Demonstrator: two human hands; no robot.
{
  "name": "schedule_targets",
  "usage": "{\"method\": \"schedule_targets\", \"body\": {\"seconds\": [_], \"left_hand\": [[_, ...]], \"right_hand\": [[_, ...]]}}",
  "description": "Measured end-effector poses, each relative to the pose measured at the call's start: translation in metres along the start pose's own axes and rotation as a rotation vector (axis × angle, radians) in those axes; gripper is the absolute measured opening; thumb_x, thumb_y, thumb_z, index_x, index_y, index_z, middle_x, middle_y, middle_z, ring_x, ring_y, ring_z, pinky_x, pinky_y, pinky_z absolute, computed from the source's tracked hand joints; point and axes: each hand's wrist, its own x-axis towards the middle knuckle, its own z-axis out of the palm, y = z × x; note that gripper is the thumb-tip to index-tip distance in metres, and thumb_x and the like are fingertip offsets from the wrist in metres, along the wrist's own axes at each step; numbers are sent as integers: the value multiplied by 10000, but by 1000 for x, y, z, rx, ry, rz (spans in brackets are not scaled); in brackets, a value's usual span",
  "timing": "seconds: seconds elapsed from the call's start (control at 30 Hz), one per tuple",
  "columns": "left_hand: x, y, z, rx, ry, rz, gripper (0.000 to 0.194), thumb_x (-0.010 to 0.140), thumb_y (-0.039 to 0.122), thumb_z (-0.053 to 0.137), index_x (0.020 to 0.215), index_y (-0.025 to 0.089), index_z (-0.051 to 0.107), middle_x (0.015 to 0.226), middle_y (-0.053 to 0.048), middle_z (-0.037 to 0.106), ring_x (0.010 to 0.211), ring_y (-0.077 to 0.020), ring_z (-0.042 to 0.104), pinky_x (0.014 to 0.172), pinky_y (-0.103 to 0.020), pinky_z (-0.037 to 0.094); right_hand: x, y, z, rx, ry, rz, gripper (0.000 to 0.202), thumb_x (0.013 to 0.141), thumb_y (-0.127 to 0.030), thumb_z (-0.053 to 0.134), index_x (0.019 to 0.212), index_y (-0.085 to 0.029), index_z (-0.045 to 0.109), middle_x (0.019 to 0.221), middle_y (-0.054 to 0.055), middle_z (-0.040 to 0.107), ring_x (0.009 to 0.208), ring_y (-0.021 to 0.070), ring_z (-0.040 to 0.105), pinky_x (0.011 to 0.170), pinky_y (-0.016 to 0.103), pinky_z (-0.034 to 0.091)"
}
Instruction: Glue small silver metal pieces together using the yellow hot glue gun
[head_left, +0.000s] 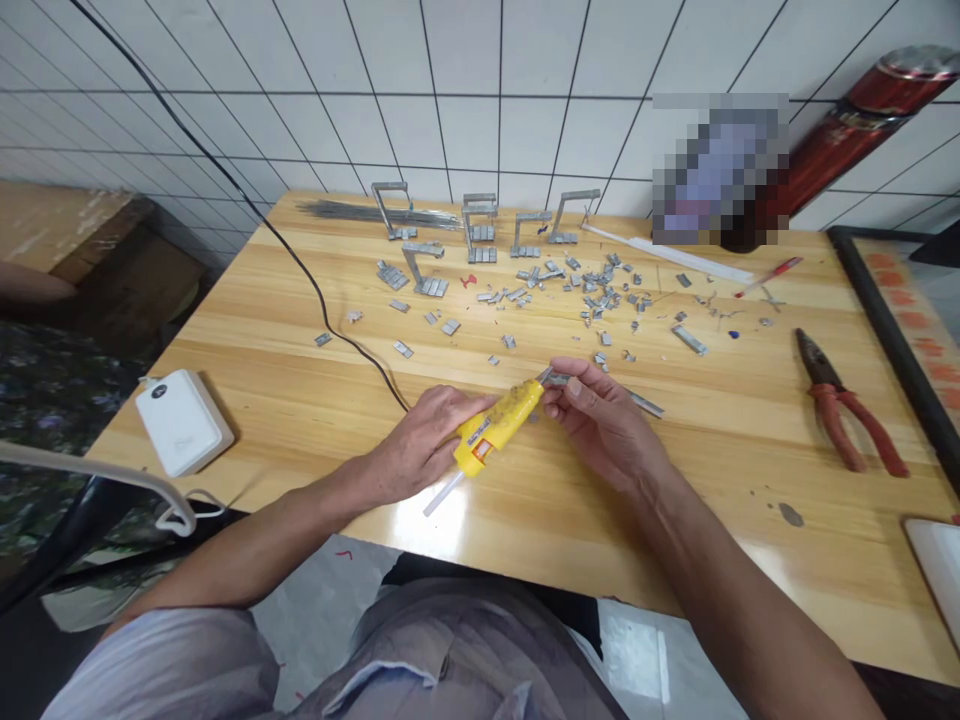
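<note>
The left grip (418,440) is closed around the gun (504,418), whose long axis goes forward-right above the surface (300,370), nozzle (546,376) toward the metal piece (559,380) pinched in the right grip (611,425); whether these touch, I cannot tell.

There are 6 metal stands (432,286), 1 glue gun (504,418) and 1 flask (841,150).

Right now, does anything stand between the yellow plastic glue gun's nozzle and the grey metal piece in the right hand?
Nothing visible: the left hand holds the yellow glue gun with its nozzle beside the grey metal piece in the right hand; contact is unclear.
</note>
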Motion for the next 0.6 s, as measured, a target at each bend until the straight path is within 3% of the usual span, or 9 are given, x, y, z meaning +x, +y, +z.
{"method": "schedule_targets", "body": {"seconds": [0.23,0.6], "left_hand": [[-4,-6,6,45,38,18,565,1107,168,496,1652,256,374,1145,-108,682,1003,-212,637,889,-368,560],[-4,-7,8,166,62,46,633,1079,94,484,1673,286,375,1076,-69,646,971,-196,628,870,-341,520]], "right_hand": [[0,0,1,17,6,13,392,658,-443,1024,979,-295,856,816,-9,782,735,107,664,704,237,546],[1,1,1,30,6,21,382,664,-434,1022,971,-286,850,796,-5,788,755,115,680,695,238,545]]}}
